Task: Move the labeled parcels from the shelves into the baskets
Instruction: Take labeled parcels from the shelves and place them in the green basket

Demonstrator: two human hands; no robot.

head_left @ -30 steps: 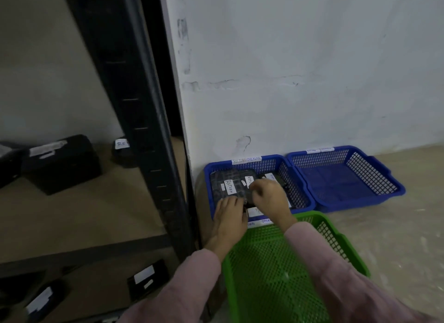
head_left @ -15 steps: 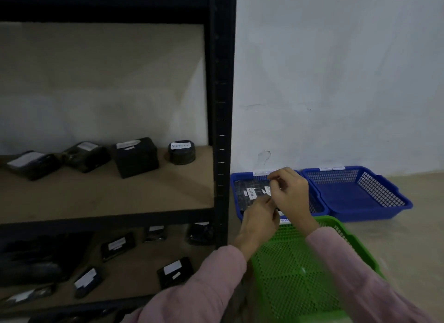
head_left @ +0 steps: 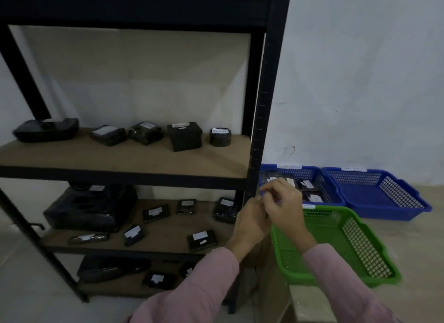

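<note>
Before the right post of the shelves, holds the left hand and the right hand touching, fingers curled inward. Cannot tell whether either grips anything; shows no parcel between them. Finds labeled parcels lined along the middle board and scattered on the boards below, labels upward, presumably for reading before sorting. Shows stowed parcels lying in the left blue basket. Has the right blue basket and the green basket on the floor just beside the shelves, likely for short carries.
</note>
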